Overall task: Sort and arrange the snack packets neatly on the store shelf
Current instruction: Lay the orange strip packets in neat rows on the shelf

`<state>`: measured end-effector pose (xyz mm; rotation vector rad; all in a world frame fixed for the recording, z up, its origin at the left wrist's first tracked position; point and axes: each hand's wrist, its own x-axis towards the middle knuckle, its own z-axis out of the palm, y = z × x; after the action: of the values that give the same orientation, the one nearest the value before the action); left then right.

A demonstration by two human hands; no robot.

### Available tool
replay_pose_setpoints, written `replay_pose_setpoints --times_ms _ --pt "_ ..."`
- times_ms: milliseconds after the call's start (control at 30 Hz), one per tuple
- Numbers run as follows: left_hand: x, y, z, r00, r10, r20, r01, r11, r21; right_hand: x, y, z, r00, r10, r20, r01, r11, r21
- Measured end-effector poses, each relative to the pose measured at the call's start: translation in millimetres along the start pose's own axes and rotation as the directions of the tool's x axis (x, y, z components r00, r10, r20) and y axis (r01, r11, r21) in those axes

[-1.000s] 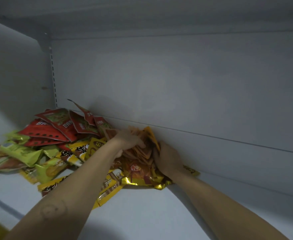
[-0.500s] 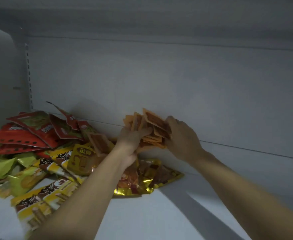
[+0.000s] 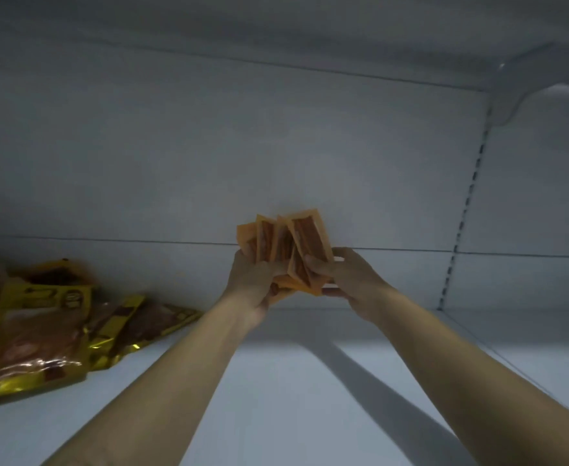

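Gripping packets (image 3: 305, 240) — left hand (image 3: 254, 282) (right hand (image 3: 352, 279))

orange packets (image 3: 289, 250) | fanned, upright, held above shelf (image 3: 276, 398) | gold packets (image 3: 57, 331) | heaped left

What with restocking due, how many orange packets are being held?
4 orange packets visible, fanned side by side between left hand and right hand; more may be hidden behind.

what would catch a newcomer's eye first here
A fanned bunch of small orange packets sits at the centre, held above the shelf between the left hand and right hand. Next come the shiny yellow-gold packets, heaped at the shelf's left side.
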<state>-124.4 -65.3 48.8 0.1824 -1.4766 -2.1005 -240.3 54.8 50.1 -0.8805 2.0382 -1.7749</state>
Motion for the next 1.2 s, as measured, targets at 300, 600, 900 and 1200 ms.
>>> replay_pose_setpoints --times_ms 300,600,900,1200 --pt "-15.0 -77.3 47.2 0.999 0.027 0.039 -0.032 0.992 0.125 -26.3 66.8 -76.6 0.998 0.060 -0.020 -0.057 0.988 0.145" --pt "-13.9 -82.6 21.6 0.984 -0.007 0.176 -0.047 0.952 0.301 -20.9 101.7 -66.1 0.988 -0.126 -0.085 0.136 0.983 0.123" --pt "-1.9 -83.7 19.4 0.968 -0.032 0.247 -0.065 0.924 0.376 -12.7 104.0 -55.3 0.992 -0.092 0.085 0.105 0.980 -0.171" --pt "-2.8 -89.4 13.8 0.964 -0.192 0.186 0.107 0.915 0.388 -28.3 100.4 -56.8 0.977 -0.162 0.137 0.161 0.987 0.021"
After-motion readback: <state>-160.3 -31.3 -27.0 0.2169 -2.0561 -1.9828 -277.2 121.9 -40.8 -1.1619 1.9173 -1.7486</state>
